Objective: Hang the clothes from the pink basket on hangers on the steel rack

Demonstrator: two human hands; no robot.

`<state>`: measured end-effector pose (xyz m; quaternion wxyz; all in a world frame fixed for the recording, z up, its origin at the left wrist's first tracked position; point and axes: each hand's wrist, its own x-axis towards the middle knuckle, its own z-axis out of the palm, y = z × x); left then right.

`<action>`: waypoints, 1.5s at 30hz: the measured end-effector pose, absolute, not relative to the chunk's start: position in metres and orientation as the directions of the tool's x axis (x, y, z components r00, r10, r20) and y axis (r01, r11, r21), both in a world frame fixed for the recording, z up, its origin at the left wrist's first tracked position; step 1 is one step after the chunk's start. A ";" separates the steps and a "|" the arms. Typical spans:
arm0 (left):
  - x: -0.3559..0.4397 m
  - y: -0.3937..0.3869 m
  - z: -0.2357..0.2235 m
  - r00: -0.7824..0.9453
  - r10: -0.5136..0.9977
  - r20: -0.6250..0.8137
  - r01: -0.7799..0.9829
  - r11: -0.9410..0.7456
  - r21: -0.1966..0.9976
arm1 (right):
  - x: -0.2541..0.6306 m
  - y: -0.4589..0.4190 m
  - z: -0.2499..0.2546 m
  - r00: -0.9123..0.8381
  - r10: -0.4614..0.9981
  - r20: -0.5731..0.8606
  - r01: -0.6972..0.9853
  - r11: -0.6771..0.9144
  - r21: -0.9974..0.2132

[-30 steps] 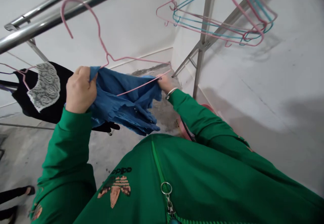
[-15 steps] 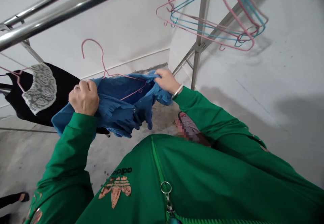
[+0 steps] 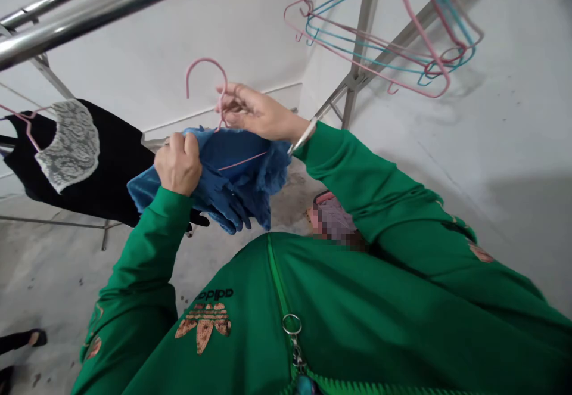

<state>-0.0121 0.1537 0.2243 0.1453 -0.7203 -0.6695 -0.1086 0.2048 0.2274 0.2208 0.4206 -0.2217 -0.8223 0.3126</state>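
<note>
My right hand (image 3: pixel 257 112) is raised, its fingers closed around the neck of a pink wire hanger (image 3: pixel 206 59), whose hook stands up above them. The hanger's lower part runs inside a blue cloth garment (image 3: pixel 236 171), and a short length of pink wire shows across the fabric. My left hand (image 3: pixel 177 164) grips a bunched fold of that garment, just left of the hanger. A metal bangle (image 3: pixel 304 136) sits on my right wrist. Both my sleeves are green.
Steel rails (image 3: pixel 111 14) of a drying rack cross the upper left, above a black top with a lace panel (image 3: pixel 111 168) on a hanger. Several pink and teal hangers (image 3: pixel 370 46) hang upper right beside a metal post (image 3: pixel 356 73). A person's foot (image 3: pixel 38 338) stands on the concrete floor.
My right hand has moved from the garment's edge up to the hanger's neck. The hanger and garment have risen, and my left hand has shifted right, still gripping the cloth.
</note>
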 end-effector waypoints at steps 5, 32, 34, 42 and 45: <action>-0.011 0.156 0.221 0.202 0.933 0.298 0.979 -0.182 -0.095 | 0.179 0.234 0.214 -0.592 0.677 0.438 0.025 0.558 -0.829; -0.018 0.180 0.215 0.481 0.832 0.279 0.844 -0.525 0.111 | 0.209 0.217 0.226 -0.515 0.699 0.496 0.206 0.663 -0.719; -0.010 0.187 0.211 0.494 0.829 0.263 0.833 -0.538 0.131 | 0.207 0.218 0.232 -0.543 0.683 0.489 0.190 0.667 -0.721; -0.031 0.192 0.231 0.298 0.818 0.491 0.915 -0.391 0.096 | 0.272 0.250 0.247 -0.499 0.678 0.540 0.322 0.723 -0.611; -0.040 0.191 0.243 0.293 0.781 0.552 0.910 -0.405 0.090 | 0.298 0.259 0.231 -0.561 0.698 0.444 0.472 0.711 -0.521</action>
